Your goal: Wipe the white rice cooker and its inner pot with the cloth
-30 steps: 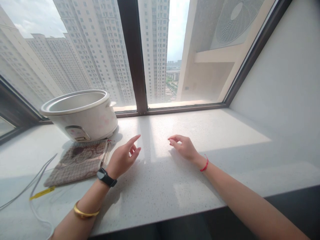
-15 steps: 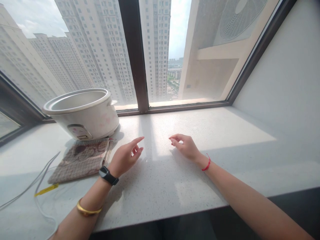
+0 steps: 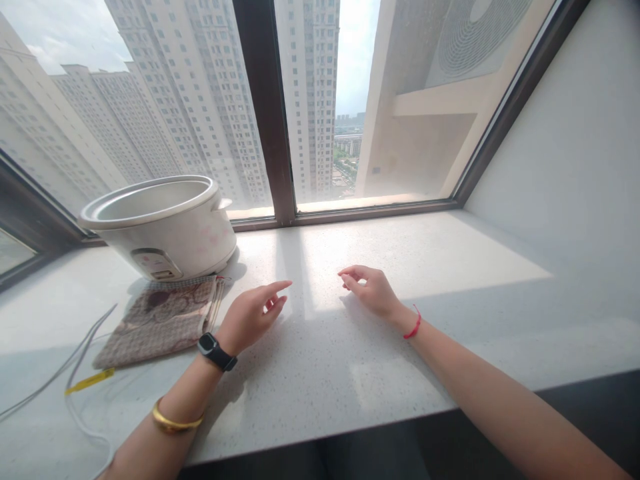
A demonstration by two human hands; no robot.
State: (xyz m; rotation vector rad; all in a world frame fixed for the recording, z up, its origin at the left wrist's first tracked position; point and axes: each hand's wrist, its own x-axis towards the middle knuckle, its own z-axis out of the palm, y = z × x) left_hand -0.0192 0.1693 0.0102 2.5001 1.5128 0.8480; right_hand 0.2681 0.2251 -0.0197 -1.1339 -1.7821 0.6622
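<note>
Cloth [image 3: 165,323], folded flat at the left of the frame, lies on the pale sill [image 3: 325,380] directly in front of the cooker [image 3: 187,240]; we cannot tell whether its back edge is tucked beneath. We take the cooker's place against the window as a way of leaving the front free for both arms. The left hand [image 3: 247,317], just right of the cloth, is empty, forefinger and thumb apart. Right of centre, the right hand [image 3: 373,291] is also empty, its fingers bent towards the thumb; we cannot tell whether the tips meet. Both seem held loosely, perhaps at rest.
</note>
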